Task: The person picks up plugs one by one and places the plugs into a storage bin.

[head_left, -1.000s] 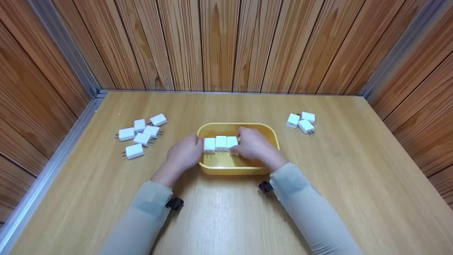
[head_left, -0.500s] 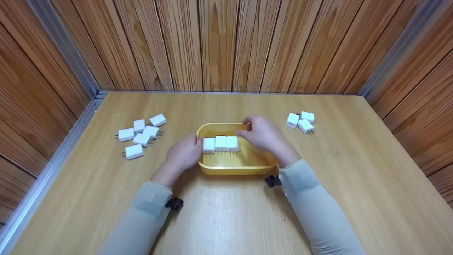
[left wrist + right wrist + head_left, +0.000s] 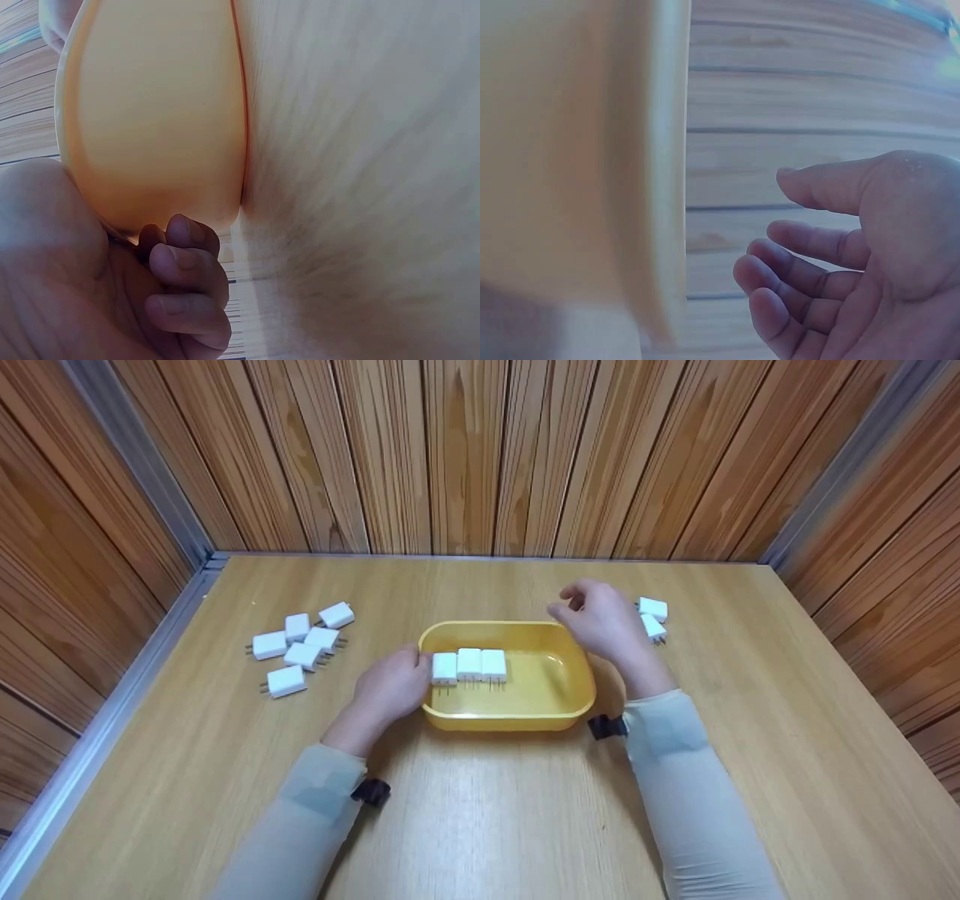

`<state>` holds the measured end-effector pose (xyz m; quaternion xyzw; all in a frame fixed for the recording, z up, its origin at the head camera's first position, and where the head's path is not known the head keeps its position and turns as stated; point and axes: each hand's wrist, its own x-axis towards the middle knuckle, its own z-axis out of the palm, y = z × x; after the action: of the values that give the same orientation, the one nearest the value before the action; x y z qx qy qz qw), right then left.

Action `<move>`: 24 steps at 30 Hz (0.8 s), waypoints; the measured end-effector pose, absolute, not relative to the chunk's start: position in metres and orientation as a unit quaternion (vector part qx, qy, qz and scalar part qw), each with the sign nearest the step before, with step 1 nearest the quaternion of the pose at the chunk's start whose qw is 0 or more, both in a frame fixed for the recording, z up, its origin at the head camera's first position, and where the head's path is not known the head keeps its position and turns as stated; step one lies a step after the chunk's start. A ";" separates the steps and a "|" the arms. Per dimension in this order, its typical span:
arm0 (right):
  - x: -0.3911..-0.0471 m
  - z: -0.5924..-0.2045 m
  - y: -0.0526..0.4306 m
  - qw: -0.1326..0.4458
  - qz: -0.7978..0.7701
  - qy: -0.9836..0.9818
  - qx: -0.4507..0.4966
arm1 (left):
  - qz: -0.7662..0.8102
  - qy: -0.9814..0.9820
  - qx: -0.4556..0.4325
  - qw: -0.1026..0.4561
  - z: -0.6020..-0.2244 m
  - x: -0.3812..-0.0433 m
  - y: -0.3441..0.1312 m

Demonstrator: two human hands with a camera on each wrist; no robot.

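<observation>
A yellow plastic tray (image 3: 517,722) stands mid-table with three white plug chargers (image 3: 469,664) side by side in its left half, prongs toward the person. My left hand (image 3: 391,684) grips the tray's left end, thumb at the rim; in the left wrist view its curled fingers (image 3: 191,270) lie against the outside of the tray wall (image 3: 161,112). Above and beyond the tray's right rim hovers my right hand (image 3: 600,619), fingers loosely bent around nothing, as the right wrist view also shows. Behind it, two white chargers (image 3: 652,610) are visible on the table; the hand covers the spot beside them.
Several more white plug chargers (image 3: 302,655) lie loosely grouped on the table's left side. Wood-panelled walls (image 3: 461,457) close off the back and both sides. A black wrist camera (image 3: 371,792) sits at the left cuff, another (image 3: 606,727) at the right.
My right hand has let go of the rightmost charger in the tray and moved right and away, over the tray's far right corner. My left hand stays on the tray.
</observation>
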<state>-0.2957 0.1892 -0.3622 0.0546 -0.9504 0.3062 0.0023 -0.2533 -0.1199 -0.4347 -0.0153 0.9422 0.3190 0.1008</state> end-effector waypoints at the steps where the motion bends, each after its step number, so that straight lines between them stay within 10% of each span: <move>1: -0.297 -0.362 0.194 0.008 0.306 -0.951 0.052 | 0.318 0.942 -0.014 0.101 -0.434 -0.253 -0.120; 24: -0.318 -0.375 0.268 0.024 0.270 -0.962 -0.026 | 0.344 0.931 -0.028 0.117 -0.434 -0.252 -0.119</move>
<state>-0.3181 0.2675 -0.3753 -0.0262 -0.9622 0.2700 0.0238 -0.2520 -0.1193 -0.4337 -0.0284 0.9314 0.3436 0.1166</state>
